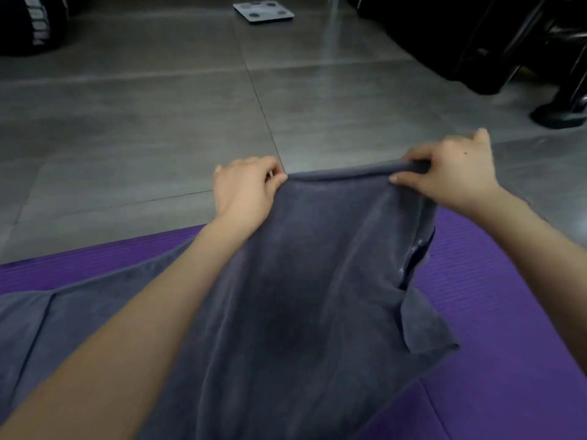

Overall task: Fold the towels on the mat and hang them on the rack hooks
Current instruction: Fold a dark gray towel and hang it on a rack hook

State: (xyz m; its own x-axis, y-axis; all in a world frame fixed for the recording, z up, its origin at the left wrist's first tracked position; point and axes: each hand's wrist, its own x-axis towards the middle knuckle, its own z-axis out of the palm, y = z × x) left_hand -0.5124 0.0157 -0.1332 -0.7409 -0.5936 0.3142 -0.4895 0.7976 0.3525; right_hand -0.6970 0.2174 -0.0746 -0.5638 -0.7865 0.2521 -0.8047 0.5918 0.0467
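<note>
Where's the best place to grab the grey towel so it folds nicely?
By the top hem, at its two corners, one hand coming in from each side. The left hand and right hand pinch the towel there: that edge is stretched straight between them, while the rest hangs limp down to the mat, so the cloth stays flat.
</note>
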